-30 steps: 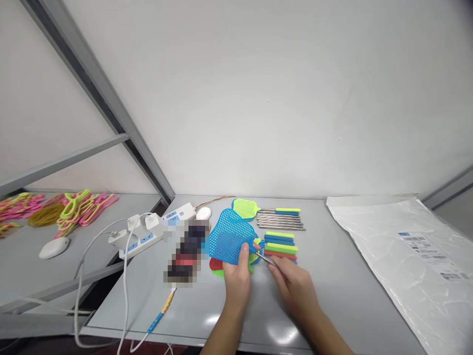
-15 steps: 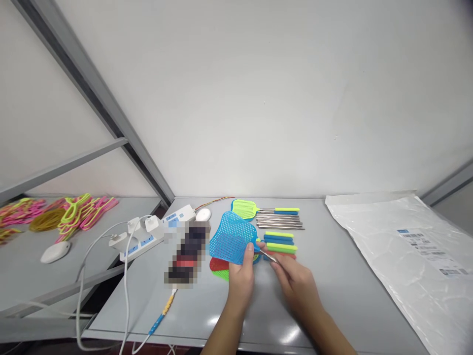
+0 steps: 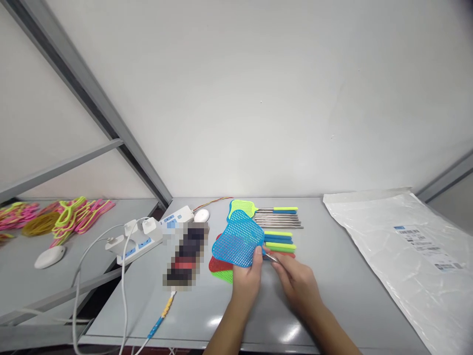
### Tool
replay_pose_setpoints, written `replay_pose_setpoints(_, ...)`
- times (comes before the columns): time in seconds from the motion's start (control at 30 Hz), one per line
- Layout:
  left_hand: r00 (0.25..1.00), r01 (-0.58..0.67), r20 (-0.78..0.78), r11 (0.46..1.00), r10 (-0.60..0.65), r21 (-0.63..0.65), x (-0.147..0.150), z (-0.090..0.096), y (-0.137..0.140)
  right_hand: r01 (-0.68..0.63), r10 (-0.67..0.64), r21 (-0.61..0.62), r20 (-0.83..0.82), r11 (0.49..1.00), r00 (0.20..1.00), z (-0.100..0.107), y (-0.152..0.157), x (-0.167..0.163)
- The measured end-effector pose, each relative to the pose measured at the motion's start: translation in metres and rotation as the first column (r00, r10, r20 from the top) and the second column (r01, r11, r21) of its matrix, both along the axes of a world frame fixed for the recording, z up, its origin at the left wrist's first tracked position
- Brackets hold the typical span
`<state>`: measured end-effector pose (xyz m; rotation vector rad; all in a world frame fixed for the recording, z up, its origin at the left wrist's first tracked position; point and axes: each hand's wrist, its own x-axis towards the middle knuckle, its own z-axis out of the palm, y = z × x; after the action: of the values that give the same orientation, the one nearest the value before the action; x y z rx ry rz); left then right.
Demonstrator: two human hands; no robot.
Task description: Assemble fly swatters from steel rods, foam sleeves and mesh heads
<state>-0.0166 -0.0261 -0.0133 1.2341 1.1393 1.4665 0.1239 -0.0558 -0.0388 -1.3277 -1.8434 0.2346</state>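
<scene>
Left hand (image 3: 247,281) shifted rightward, closed on blue mesh (image 3: 236,241).

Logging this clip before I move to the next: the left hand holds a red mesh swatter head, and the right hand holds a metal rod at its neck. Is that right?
Not quite: the mesh swatter head in the left hand is blue, not red, as the head view shows. The right hand does hold a metal rod at its neck.
</scene>
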Motion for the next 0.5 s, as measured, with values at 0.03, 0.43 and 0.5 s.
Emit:
replay_pose_setpoints(0.03,1.000,0.006,0.004,1.000,-0.006,-0.004,0.001,-0.001,0.000,0.008,-0.008,0.002,-0.001,1.000,1.000,0.000,0.000,-0.001)
replay_pose_setpoints(0.43,0.980,0.046,0.197,0.991,-0.021,-0.124,-0.009,-0.001,0.015,-0.141,0.093,-0.373,-0.145,0.917,0.985,0.036,0.000,-0.010)
replay_pose_setpoints(0.5,0.961,0.047,0.275,0.988,-0.005,-0.146,-0.010,0.002,0.017,-0.256,0.161,-0.440,-0.242,0.861,0.957,0.048,-0.002,-0.009)
